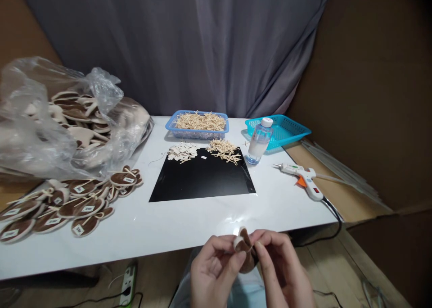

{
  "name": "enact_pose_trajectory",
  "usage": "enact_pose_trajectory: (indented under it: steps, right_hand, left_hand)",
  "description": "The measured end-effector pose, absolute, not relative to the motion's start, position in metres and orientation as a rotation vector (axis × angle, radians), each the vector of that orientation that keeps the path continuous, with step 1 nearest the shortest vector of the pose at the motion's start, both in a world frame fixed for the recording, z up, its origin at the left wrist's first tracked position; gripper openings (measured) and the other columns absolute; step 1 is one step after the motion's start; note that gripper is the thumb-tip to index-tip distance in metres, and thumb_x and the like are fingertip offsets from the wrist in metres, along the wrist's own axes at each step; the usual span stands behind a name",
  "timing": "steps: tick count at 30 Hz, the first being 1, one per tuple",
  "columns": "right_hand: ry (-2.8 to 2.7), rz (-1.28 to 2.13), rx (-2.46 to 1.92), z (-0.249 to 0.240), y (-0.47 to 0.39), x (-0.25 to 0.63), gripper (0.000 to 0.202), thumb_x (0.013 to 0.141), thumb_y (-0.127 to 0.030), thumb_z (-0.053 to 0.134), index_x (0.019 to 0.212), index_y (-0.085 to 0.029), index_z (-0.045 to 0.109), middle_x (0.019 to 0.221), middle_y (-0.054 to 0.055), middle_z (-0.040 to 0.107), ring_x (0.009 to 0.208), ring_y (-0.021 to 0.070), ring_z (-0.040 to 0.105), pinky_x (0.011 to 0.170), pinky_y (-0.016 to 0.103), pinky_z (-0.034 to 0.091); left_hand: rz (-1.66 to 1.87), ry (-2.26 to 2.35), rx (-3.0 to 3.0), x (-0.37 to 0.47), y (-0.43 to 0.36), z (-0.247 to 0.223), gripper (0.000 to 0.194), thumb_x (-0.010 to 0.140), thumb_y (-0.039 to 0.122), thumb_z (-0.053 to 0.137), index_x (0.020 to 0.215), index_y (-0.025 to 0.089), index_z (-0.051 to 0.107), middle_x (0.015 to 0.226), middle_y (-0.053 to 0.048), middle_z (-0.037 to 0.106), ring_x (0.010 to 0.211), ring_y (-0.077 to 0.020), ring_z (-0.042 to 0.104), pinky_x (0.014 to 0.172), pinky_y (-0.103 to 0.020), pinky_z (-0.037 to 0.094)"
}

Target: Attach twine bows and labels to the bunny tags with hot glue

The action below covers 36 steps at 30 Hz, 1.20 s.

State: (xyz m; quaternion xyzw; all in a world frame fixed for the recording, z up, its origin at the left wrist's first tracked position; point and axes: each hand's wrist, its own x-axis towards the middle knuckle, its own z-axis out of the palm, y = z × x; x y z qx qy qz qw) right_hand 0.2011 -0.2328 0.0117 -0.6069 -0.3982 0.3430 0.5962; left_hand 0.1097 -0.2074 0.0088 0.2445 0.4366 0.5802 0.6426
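Note:
Just past the table's front edge, my left hand (218, 269) pinches a small brown and white fabric piece (249, 258). My right hand (278, 265) grips the same piece from the other side, its thumb and forefinger pressed together at the fold. Beyond the hands lies a black mat (202, 177) with a pile of white labels (182, 151) and a pile of cream bows (224, 150) on its far edge. At the left, several brown fabric pieces with labels and bows (88, 206) lie in a heap.
A plastic bag of fabric pieces (72, 150) fills the left side. Behind the mat is a blue basket of bows (197, 134). To the right are a bottle (258, 146), a turquoise basket (292, 139), and a white glue gun (308, 182) with its cord over the table edge.

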Motion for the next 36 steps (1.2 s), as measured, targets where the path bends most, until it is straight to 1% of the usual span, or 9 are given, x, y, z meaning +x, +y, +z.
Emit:
enact_pose_trajectory:
  steps: [6, 12, 16, 22, 25, 27, 29, 32, 36]
  right_hand:
    - [-0.869, 0.857, -1.368, 0.008, -0.232, 0.200, 0.022, 0.089, -0.044, 0.059, 0.086, -0.022, 0.060, 0.090, 0.005, 0.066, 0.088, 0.0165, 0.064, 0.070, 0.017, 0.051]
    - [-0.803, 0.931, -1.336, 0.012, -0.231, 0.199, 0.025, 0.087, -0.046, 0.063, 0.080, -0.022, 0.058, 0.085, 0.003, 0.063, 0.079, 0.0146, 0.061, 0.068, 0.018, 0.050]
    - [-0.849, 1.012, -1.339, 0.018, -0.230, 0.207, 0.022, 0.089, -0.044, 0.060, 0.084, -0.023, 0.058, 0.081, 0.001, 0.061, 0.072, 0.0123, 0.059, 0.067, 0.017, 0.049]
    - [-1.177, 1.164, -1.254, 0.031, -0.224, 0.231, 0.021, 0.092, -0.039, 0.056, 0.082, -0.021, 0.060, 0.079, 0.003, 0.064, 0.070, 0.0131, 0.061, 0.063, 0.019, 0.052]
    - [-1.296, 1.185, -1.261, 0.038, -0.226, 0.246, 0.012, 0.094, -0.034, 0.054, 0.096, -0.025, 0.061, 0.092, 0.004, 0.068, 0.084, 0.0146, 0.066, 0.073, 0.020, 0.054]
    - [-1.447, 1.123, -1.298, 0.044, -0.228, 0.256, 0.018, 0.095, -0.031, 0.054, 0.112, -0.030, 0.058, 0.111, 0.004, 0.066, 0.099, 0.0166, 0.065, 0.084, 0.023, 0.054]
    - [-1.647, 1.048, -1.307, 0.051, -0.228, 0.263, 0.027, 0.092, -0.028, 0.058, 0.119, -0.033, 0.056, 0.120, 0.004, 0.062, 0.106, 0.0175, 0.063, 0.089, 0.024, 0.052]
    - [-1.875, 1.031, -1.229, 0.064, -0.223, 0.268, 0.021, 0.091, -0.022, 0.060, 0.110, -0.030, 0.060, 0.110, 0.003, 0.065, 0.103, 0.0170, 0.062, 0.088, 0.023, 0.051]
    - [-1.963, 1.052, -1.155, 0.074, -0.213, 0.266, 0.014, 0.096, -0.016, 0.050, 0.097, -0.024, 0.061, 0.094, 0.003, 0.065, 0.089, 0.0150, 0.063, 0.079, 0.022, 0.051]
  left_hand:
    - [1.408, 1.072, 0.643, 0.115, -0.214, 0.001, 0.035, 0.061, 0.038, 0.085, 0.061, 0.019, 0.056, 0.080, -0.004, 0.067, 0.079, -0.0205, 0.067, 0.067, -0.025, 0.055]
    - [1.529, 1.000, 0.820, 0.117, -0.218, -0.004, 0.027, 0.065, 0.027, 0.083, 0.065, 0.020, 0.056, 0.076, -0.001, 0.065, 0.073, -0.0163, 0.065, 0.064, -0.022, 0.053]
    - [1.445, 0.994, 0.800, 0.110, -0.217, 0.001, 0.028, 0.064, 0.024, 0.084, 0.072, 0.020, 0.057, 0.075, 0.000, 0.064, 0.073, -0.0145, 0.066, 0.068, -0.019, 0.052]
    - [1.183, 0.915, 0.769, 0.092, -0.208, 0.005, 0.033, 0.064, 0.031, 0.084, 0.079, 0.019, 0.057, 0.077, -0.002, 0.063, 0.074, -0.0160, 0.065, 0.068, -0.023, 0.052]
    - [1.097, 0.822, 0.786, 0.085, -0.204, 0.005, 0.033, 0.067, 0.034, 0.082, 0.081, 0.019, 0.057, 0.075, -0.001, 0.062, 0.073, -0.0152, 0.064, 0.067, -0.022, 0.051]
    - [1.097, 0.821, 0.782, 0.084, -0.204, 0.006, 0.033, 0.067, 0.033, 0.082, 0.080, 0.019, 0.056, 0.076, -0.001, 0.062, 0.071, -0.0141, 0.063, 0.066, -0.022, 0.051]
    - [1.127, 0.856, 0.764, 0.086, -0.206, 0.008, 0.034, 0.065, 0.032, 0.084, 0.078, 0.019, 0.055, 0.076, 0.000, 0.061, 0.069, -0.0132, 0.062, 0.065, -0.021, 0.051]
    - [1.190, 0.913, 0.707, 0.090, -0.209, 0.013, 0.038, 0.061, 0.034, 0.086, 0.075, 0.019, 0.055, 0.074, 0.000, 0.060, 0.069, -0.0128, 0.061, 0.066, -0.021, 0.050]
    - [1.203, 0.936, 0.720, 0.093, -0.210, 0.016, 0.039, 0.058, 0.034, 0.088, 0.072, 0.019, 0.055, 0.073, 0.000, 0.060, 0.068, -0.0123, 0.061, 0.064, -0.019, 0.049]
